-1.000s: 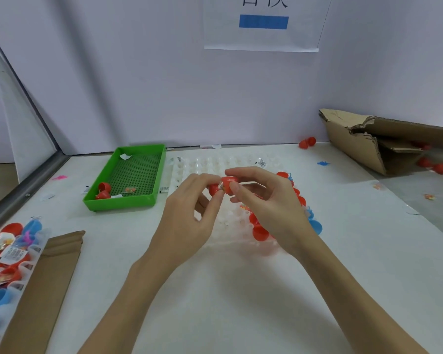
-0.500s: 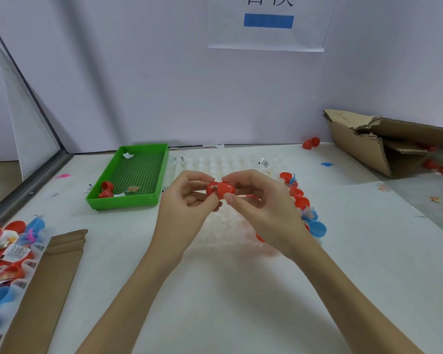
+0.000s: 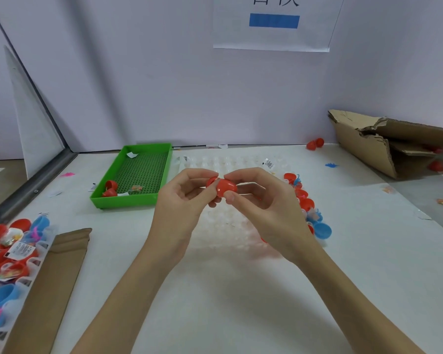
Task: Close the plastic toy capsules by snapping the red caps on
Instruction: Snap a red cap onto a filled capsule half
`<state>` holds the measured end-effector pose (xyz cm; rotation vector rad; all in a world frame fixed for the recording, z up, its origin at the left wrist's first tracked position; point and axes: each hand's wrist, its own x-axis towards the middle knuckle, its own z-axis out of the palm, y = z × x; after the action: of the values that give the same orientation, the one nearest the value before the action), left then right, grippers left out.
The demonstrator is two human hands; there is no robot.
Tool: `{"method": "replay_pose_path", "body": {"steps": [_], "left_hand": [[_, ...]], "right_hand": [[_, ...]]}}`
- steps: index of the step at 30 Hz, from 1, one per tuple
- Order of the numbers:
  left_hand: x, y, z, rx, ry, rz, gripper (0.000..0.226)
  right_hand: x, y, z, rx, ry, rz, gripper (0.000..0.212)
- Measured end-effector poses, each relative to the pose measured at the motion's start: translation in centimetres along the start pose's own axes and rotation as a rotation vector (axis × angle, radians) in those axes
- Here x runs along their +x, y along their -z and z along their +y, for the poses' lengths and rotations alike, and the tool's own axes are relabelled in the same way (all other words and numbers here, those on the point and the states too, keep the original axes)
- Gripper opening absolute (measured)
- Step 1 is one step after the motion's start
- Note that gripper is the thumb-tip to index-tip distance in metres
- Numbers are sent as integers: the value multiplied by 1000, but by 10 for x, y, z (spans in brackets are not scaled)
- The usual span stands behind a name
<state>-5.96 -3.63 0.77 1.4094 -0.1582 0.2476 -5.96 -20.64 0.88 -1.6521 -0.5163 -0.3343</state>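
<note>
A red capsule (image 3: 224,187) is held above the clear plastic capsule tray (image 3: 223,226), between both hands. My left hand (image 3: 182,200) pinches its left end with thumb and forefinger. My right hand (image 3: 264,205) grips the larger red cap on the right, thumb below and fingers over the top. The two red halves meet, and the seam between them is partly hidden by my fingers. More red capsule halves (image 3: 304,200) and a blue one (image 3: 322,229) lie at the tray's right edge.
A green tray (image 3: 138,198) with two red halves stands at the back left. A torn cardboard box (image 3: 384,149) lies at the far right. A tray of red and blue capsules (image 3: 8,254) and a cardboard strip (image 3: 54,284) sit at the near left.
Both hands have stayed above the clear tray with the capsule. The halves have been pressed closer together, and the red cap now covers more of the piece in my left hand.
</note>
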Motion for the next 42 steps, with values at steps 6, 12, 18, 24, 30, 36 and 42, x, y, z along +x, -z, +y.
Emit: {"method": "replay_pose_path", "body": {"steps": [6, 12, 18, 24, 30, 36, 42], "left_hand": [[0, 3, 0, 31, -25, -46, 20], [-3, 2, 4, 133, -70, -185, 34], [-4, 1, 6, 152, -193, -85, 31], [-7, -6, 4, 180, -363, -61, 27], [-8, -10, 3, 156, -373, -43, 27], [-9, -10, 1, 158, -370, -23, 27], [-11, -9, -2, 325, -506, 19, 29]], "right_hand": [[-3, -6, 3, -32, 15, 81, 23], [-1, -1, 5, -66, -20, 126, 22], [-1, 3, -1, 67, -64, 13, 18], [-2, 4, -11, 108, -11, 60, 21], [-2, 2, -14, 209, -83, 45, 21], [-1, 1, -16, 180, -76, 48, 22], [-1, 4, -10, 318, -179, -47, 23]]}}
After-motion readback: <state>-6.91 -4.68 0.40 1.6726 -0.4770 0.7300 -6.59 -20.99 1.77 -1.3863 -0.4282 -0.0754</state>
